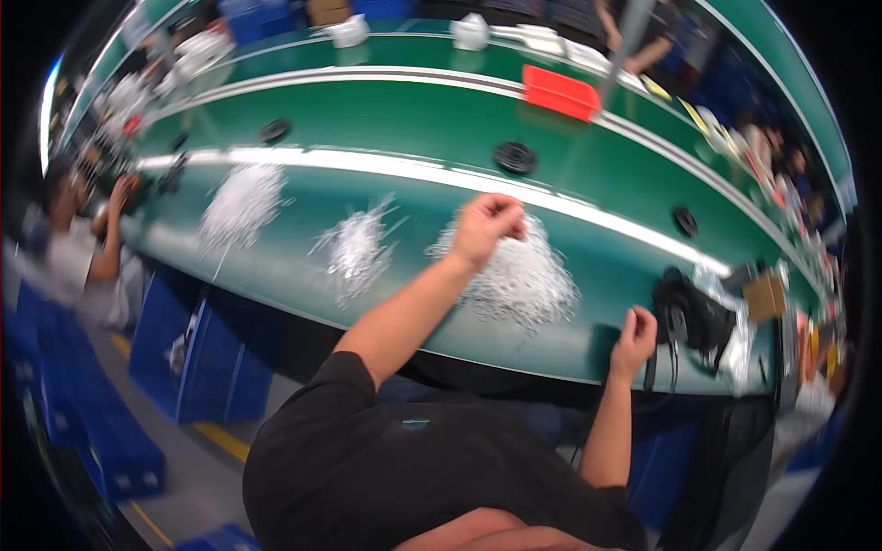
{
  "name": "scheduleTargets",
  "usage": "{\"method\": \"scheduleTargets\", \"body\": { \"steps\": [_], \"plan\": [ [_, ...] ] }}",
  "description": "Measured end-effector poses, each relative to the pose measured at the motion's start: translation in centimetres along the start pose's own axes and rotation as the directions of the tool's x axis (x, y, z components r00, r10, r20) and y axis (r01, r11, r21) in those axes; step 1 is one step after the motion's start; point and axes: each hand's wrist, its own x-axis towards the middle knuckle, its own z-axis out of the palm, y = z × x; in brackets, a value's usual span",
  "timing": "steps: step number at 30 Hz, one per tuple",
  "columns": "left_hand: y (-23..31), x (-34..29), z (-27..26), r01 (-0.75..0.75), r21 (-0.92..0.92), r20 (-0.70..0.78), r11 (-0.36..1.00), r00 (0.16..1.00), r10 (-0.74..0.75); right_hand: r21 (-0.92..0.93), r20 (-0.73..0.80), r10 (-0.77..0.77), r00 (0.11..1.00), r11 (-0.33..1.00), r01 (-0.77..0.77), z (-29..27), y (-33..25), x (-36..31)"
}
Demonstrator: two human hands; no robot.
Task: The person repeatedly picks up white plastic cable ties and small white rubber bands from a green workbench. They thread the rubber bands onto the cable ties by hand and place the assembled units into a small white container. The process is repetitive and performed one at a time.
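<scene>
Left hand (483,230), fingers pinched, at white pile of small pieces (522,286), frame centre; right hand (633,340), fingers drawn together, right of centre; contents: cannot tell; step: apparently picking; next move: calls for precise fingertips

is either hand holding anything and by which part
It can't be told: the left hand is curled over the pile of small white pieces, the right hand is curled too; no held piece shows clearly.

On my feed I see a broad, low heap of small white pieces (525,286) lying loose on the green table (608,271), scattered toward its near edge, individual shapes too fine to tell.
</scene>
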Motion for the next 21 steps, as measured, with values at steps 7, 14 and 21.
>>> {"method": "scheduleTargets", "body": {
  "steps": [7,14,21],
  "plan": [
    [0.1,-1.5,-1.1,-0.013,-0.018,-0.042,1.0,0.999,0.012,0.137,0.3,-0.164,0.94,0.982,0.128,4.8,-5.2,0.9],
    [0.1,-2.5,-0.6,0.027,-0.019,0.001,0.999,1.0,-0.027,0.233,0.549,-0.284,0.786,0.955,0.183,13.6,-12.2,2.3],
    [-0.4,-3.4,-0.6,0.043,-0.011,0.015,0.999,0.999,-0.043,0.253,0.579,-0.282,0.765,0.954,0.161,16.2,-10.7,2.8]
  ]
}}
